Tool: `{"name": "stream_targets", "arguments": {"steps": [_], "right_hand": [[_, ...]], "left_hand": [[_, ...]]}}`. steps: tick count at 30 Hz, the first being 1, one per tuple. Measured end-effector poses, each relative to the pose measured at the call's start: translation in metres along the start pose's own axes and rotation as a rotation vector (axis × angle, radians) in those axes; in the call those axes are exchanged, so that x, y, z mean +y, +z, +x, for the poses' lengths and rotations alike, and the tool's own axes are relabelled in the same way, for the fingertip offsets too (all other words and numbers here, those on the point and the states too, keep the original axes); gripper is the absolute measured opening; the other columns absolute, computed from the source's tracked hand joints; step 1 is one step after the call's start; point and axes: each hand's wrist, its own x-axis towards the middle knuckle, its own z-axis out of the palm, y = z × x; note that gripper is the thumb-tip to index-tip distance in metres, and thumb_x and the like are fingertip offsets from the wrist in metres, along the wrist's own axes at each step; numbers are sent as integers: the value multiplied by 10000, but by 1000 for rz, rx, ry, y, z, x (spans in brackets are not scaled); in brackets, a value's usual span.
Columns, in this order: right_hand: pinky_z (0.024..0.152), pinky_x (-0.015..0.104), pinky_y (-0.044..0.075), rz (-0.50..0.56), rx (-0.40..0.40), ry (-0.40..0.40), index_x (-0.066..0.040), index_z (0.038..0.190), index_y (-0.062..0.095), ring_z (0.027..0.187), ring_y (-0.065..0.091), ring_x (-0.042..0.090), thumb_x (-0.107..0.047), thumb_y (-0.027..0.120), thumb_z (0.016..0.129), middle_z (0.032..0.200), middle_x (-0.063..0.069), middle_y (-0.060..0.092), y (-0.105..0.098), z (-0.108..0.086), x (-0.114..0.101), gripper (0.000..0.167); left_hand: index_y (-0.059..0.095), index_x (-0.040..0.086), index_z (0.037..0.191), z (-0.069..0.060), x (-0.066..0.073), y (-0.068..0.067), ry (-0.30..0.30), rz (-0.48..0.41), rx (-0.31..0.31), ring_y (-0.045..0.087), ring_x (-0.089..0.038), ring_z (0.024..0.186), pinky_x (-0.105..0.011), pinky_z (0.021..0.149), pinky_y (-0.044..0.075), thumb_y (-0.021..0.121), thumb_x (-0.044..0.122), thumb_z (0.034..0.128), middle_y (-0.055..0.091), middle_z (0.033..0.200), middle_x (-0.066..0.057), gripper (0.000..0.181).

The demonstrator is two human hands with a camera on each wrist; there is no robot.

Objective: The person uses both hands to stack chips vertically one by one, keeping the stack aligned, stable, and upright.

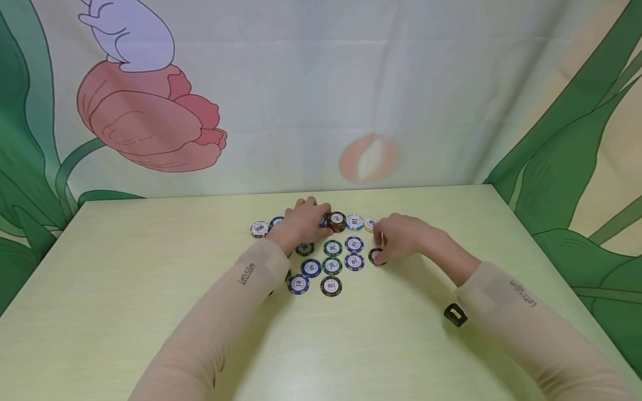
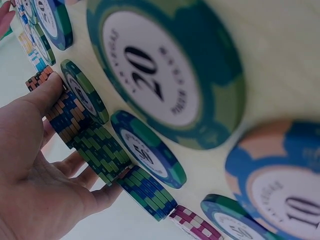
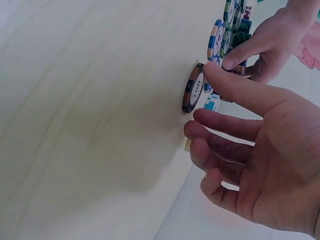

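Observation:
My left hand [image 1: 302,223] grips around chip stacks in the back row, its thumb on the near side of a blue-and-orange stack [image 2: 70,117] and its fingers behind a green stack [image 2: 101,152]. A brown stack [image 1: 337,221] stands just right of that thumb. At the row's right end, my right hand [image 1: 403,235] has thumb and index finger at opposite edges of a dark brown chip [image 3: 194,89], its other fingers curled loosely. Single chips lie in front of the row, among them a green 20 chip [image 1: 332,265] and a brown 100 chip [image 1: 331,286].
The back row also holds a white 500 stack [image 1: 259,229], a light blue stack [image 1: 354,223] and a yellow-edged stack [image 1: 371,224]. A small black object [image 1: 455,315] lies by the right sleeve. Behind the table's back edge hangs a printed curtain [image 1: 281,111].

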Motion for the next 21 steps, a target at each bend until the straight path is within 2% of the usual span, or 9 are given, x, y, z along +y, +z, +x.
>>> {"name": "stream_targets", "arguments": {"steps": [5,21], "right_hand": [[729,347,476,10,-25,-42,-86,1014,693,790,566,179,-280,885,806,885,5,640,0,-1,-1,343],[617,314,346,1,-22,-97,-68,870,619,675,435,146,-74,736,780,734,-13,510,6,0,-7,148]], "left_hand": [[531,161,1458,0,0,0,2,3,0,423,-376,1301,-613,1058,374,670,387,1008,482,1403,-177,522],[530,155,1455,0,-1,0,13,7,-3,427,-384,1295,-621,1041,387,665,395,1010,479,1403,-184,524]]}}
